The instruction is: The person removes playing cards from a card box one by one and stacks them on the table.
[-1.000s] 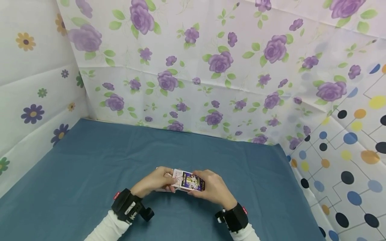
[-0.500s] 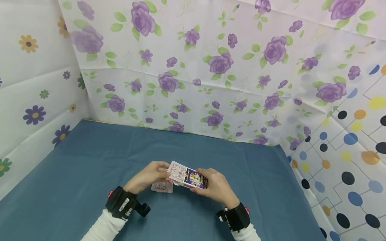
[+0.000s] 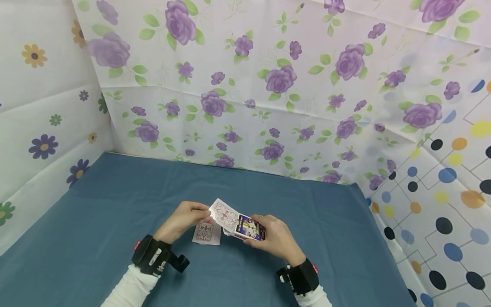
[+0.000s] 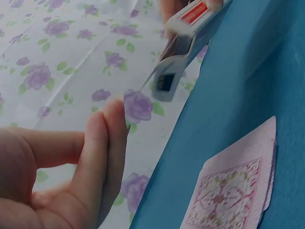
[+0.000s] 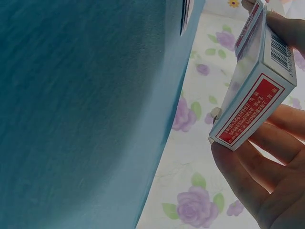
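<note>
My left hand (image 3: pixel 183 221) pinches the left end of a playing card (image 3: pixel 225 214) with a pinkish patterned back. The card's other end is at the mouth of a card box (image 3: pixel 251 227) with a dark purple picture front. My right hand (image 3: pixel 275 238) grips that box around its right end, above the table. In the right wrist view the box (image 5: pixel 252 105) shows a red label and a barcode, with fingers and thumb on its edges. The left wrist view shows the box's flap (image 4: pixel 167 78) hanging open; the card there is nearly edge-on.
A few playing cards (image 3: pixel 207 233) lie back up on the blue tablecloth (image 3: pixel 153 192), below and beside the left hand. A flowered curtain (image 3: pixel 245 106) stands behind the table, with patterned sheets at both sides. Each wrist wears a black camera strap (image 3: pixel 151 256).
The left hand has moved left and slightly up, drawing the card farther out of the box. The cards on the table have come more into view. The right hand has shifted slightly right.
</note>
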The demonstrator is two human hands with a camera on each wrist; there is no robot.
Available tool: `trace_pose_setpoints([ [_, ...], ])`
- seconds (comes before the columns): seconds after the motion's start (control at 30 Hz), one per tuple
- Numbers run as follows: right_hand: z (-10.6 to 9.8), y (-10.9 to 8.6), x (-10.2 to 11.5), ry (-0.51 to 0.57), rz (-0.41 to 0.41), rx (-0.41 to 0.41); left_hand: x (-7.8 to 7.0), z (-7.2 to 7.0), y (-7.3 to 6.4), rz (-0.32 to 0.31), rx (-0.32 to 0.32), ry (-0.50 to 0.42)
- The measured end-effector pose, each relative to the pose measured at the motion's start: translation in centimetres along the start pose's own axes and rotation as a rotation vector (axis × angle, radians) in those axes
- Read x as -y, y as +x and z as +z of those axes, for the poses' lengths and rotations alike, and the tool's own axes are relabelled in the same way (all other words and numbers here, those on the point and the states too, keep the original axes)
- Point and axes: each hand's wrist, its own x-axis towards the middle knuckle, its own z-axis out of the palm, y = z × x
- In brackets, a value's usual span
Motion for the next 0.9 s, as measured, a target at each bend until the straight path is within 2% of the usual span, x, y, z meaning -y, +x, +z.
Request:
trace_pose_setpoints([
  [0.23, 0.1, -0.3, -0.2, -0.004, 0.005, 0.011, 0.1, -1.2, 0.2, -0.026, -0.133, 0.065],
  [0.5, 0.5, -0.3, -0.2, 0.004, -0.002, 0.022, 1.5, -2.1, 1.3, -0.062, -0.241, 0.12],
  [0.7, 0.7, -0.4, -0.3, 0.012, 0.005, 0.036, 2.8, -2.4, 1.9, -0.041, -0.289, 0.183],
  [0.9, 0.8, -0.4, -0.2, 0.024, 0.011, 0.06, 3.6, -1.8, 2.4, 0.002, -0.343, 0.226],
])
